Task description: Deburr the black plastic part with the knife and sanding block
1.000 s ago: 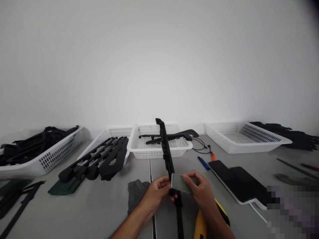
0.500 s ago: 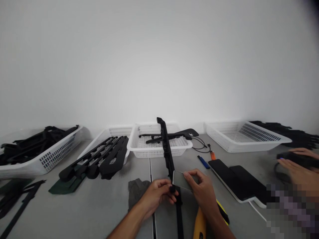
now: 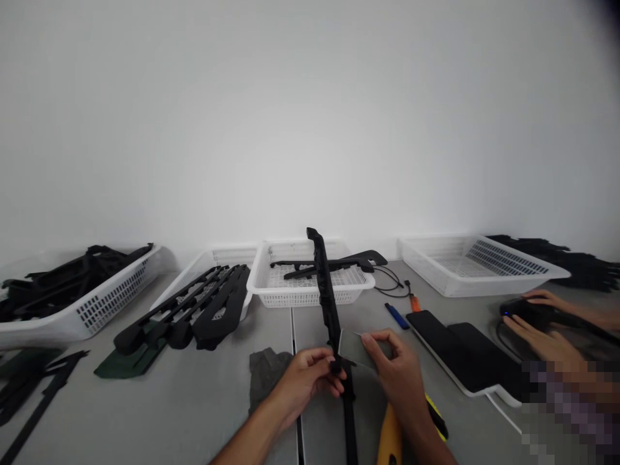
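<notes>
My left hand [image 3: 310,378] has its fingers closed around a long black plastic trim strip [image 3: 325,290], which points away from me, its far end in front of the middle basket. A thin grey rectangular piece [image 3: 356,349], maybe sandpaper, is pinched in my right hand [image 3: 394,365]. Its left edge meets the strip just above my left fingertips, though contact is hard to judge. Beside my left wrist lies a crumpled dark grey cloth [image 3: 266,374]. Under my right forearm there is a yellow-handled tool [image 3: 390,436], partly hidden.
A white basket [image 3: 310,298] holds black parts; more parts fill the left basket [image 3: 104,316]. At the right stands another white basket [image 3: 477,287]. A blue object [image 3: 397,316] and black panels on a white base [image 3: 455,349] lie nearby. Another person's hands [image 3: 547,336] handle a black device.
My right hand and the grey piece have shifted slightly right. My left hand stays on the strip. The other person's hands and black device have moved left.
</notes>
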